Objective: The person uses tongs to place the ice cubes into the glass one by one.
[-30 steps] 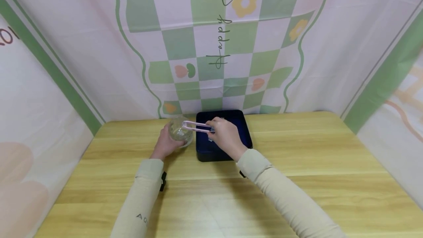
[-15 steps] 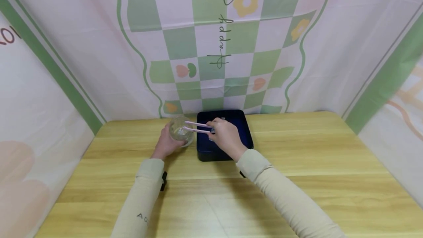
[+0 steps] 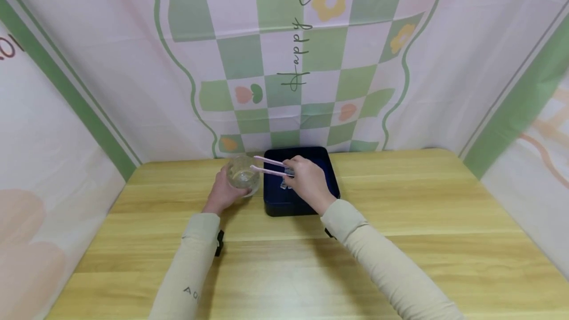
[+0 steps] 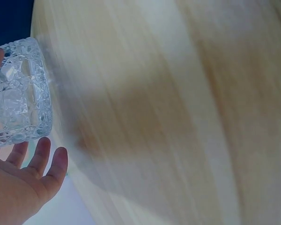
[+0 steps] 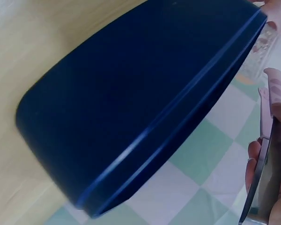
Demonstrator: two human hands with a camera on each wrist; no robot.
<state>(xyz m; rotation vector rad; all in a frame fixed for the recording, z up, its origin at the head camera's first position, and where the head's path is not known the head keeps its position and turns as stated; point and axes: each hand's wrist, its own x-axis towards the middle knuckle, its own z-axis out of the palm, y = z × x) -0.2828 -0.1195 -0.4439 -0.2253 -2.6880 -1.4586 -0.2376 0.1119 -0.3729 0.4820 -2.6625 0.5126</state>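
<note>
**Glass steadied by left hand, tongs held over it from the tray side**

A cut-pattern clear glass (image 3: pixel 242 176) is stood on the table (image 3: pixel 400 241), just left of a dark blue tray (image 3: pixel 326 181) and touching or nearly touching its left wall. The glass is gripped by the left hand (image 3: pixel 221 192), fingers curled round its near and left side, so it is kept from tipping or sliding while the tongs are worked above it. In the left wrist view the glass (image 4: pixel 19 93) is seen against the palm, with fingertips (image 4: pixel 54 161) free beneath it; a firm wrap is judged, not a pinch.

Pink tongs (image 3: pixel 268 167) are held in the right hand (image 3: pixel 308 181), fingers clamped on the handle end, tips pointed left over the mouth of the glass. The two arms of the tongs are seen slightly apart at the tips; whether anything is caught between them cannot be told. The right hand is poised over the tray, so the tongs can be swung between tray and glass with little travel. Small pale pieces (image 3: pixel 284 185) are glimpsed in the tray beside the hand, too small to identify.

In the right wrist view the tray's outer wall (image 5: pixel 131 108) fills the frame, and the tongs (image 5: pixel 267 140) are seen edge-on at the right, pinched by the fingers (image 5: pixel 253 164).

A checked green and pink cloth backdrop (image 3: pixel 284 63) is hung behind the table.
</note>
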